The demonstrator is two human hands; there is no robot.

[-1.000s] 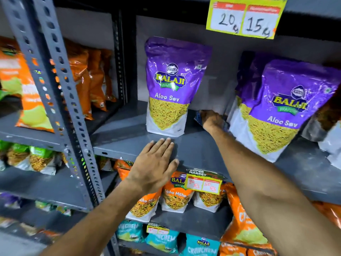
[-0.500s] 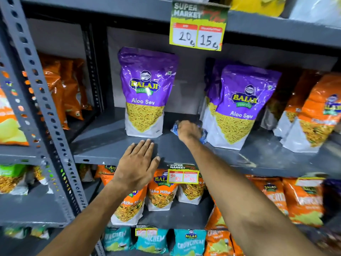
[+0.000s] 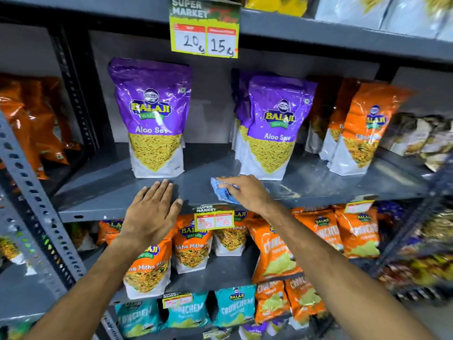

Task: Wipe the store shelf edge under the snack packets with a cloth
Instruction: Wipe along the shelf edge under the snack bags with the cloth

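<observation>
Shelf edge [image 3: 127,212] beneath purple packets [image 3: 152,119]

Bright, even store light on a wide-angle view, sharp in the middle and soft toward the edges.
Glare streaks the glossy purple packet [image 3: 153,114] and the orange bags right of it. Behind that packet the shelf recess falls into deep shadow. The price tag [image 3: 204,30] above it reads crisply. Far left and far right of the packet the shelving bends and the packs smear with blur.
</observation>
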